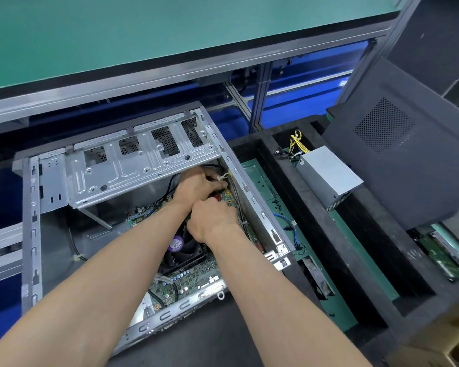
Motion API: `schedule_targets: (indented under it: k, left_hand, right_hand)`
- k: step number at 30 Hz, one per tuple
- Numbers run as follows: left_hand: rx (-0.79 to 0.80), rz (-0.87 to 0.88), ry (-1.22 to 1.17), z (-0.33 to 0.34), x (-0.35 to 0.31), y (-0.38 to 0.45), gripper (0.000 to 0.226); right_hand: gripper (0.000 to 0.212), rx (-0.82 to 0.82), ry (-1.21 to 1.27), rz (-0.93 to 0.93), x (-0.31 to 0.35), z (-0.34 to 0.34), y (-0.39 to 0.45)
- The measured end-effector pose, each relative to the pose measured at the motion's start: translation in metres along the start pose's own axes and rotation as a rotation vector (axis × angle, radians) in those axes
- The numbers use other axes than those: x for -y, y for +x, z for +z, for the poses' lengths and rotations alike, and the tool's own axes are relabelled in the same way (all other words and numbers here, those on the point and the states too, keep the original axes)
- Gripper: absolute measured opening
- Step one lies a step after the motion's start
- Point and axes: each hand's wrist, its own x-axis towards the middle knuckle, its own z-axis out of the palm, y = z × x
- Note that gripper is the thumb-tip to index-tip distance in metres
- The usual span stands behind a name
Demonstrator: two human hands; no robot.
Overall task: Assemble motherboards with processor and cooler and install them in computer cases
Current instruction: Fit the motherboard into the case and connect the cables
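Note:
An open metal computer case (32, 207) lies on its side with a green motherboard (186, 282) inside. A black cooler fan (183, 250) with a purple label sits on the board. My left hand (199, 181) reaches under the drive cage (133, 165) at the case's far right corner, fingers curled around a small cable bundle with a white tie (221, 177). My right hand (215, 221) is just in front of it, fingers curled down onto the board's far edge; what they hold is hidden.
A grey power supply (329, 176) with yellow and black wires stands right of the case in a black foam tray (316, 260). A dark side panel (408, 154) leans at the right. Blue cable (286, 221) and loose screws lie beside the case.

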Motion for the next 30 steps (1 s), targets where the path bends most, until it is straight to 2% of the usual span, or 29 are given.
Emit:
schedule_targets:
  k: [8, 13, 17, 22, 24, 26, 27, 30]
  left_hand:
    - [0.076, -0.009, -0.005, -0.002, -0.004, 0.003, 0.029]
    - [0.066, -0.033, 0.011, -0.002, -0.004, 0.0, 0.034]
    - [0.066, -0.061, 0.055, -0.002, -0.01, -0.002, 0.026]
    - [0.159, -0.106, 0.208, -0.011, -0.026, -0.01, 0.041]
    - [0.102, -0.098, 0.205, -0.019, -0.029, -0.022, 0.036]
    - [0.066, -0.044, 0.173, -0.026, -0.029, -0.033, 0.017]
    - [0.093, -0.012, 0.149, -0.029, -0.028, -0.039, 0.01]
    - [0.3, -0.006, 0.007, -0.035, -0.037, -0.056, 0.011]
  right_hand:
    - [0.03, 0.018, 0.021, 0.006, -0.001, 0.0, 0.001]
    - [0.032, 0.036, 0.021, 0.014, -0.002, 0.001, 0.0]
    - [0.028, 0.06, 0.029, 0.022, -0.002, 0.001, -0.005]
    - [0.034, 0.073, 0.087, 0.026, -0.003, -0.009, -0.016]
    - [0.036, 0.077, 0.099, 0.017, -0.004, -0.015, -0.022]
    - [0.036, 0.095, 0.113, 0.005, -0.005, -0.02, -0.028]
    - [0.035, 0.122, 0.118, -0.001, -0.005, -0.02, -0.031]
    - [0.037, 0.231, 0.108, -0.003, -0.006, -0.013, -0.039]
